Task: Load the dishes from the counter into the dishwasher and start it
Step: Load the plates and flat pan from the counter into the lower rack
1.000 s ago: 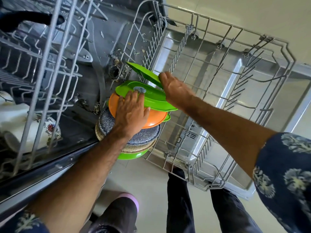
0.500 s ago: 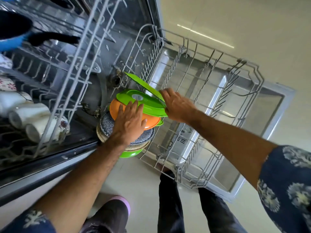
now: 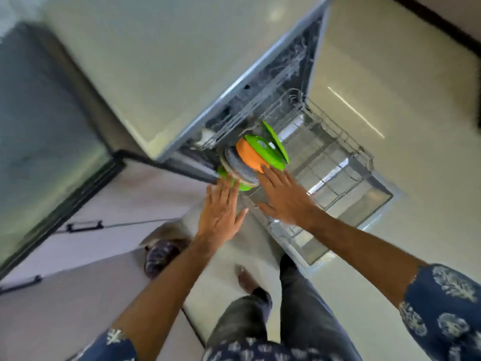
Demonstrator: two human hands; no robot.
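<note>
- Head view: left hand (image 3: 221, 207) and right hand (image 3: 283, 196), fingers now straight and spread, have let go of the plate stack (image 3: 250, 160) (blurry frame).
- Stack stands on edge in the lower rack (image 3: 335, 162); hands pulling back, so this load looks placed.

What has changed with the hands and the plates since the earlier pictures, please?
Both hands have let go and drawn back: the left hand left the stacked plates, and the right hand released the green plate. Both now hover open. The plates stay standing in the lower rack.
</note>
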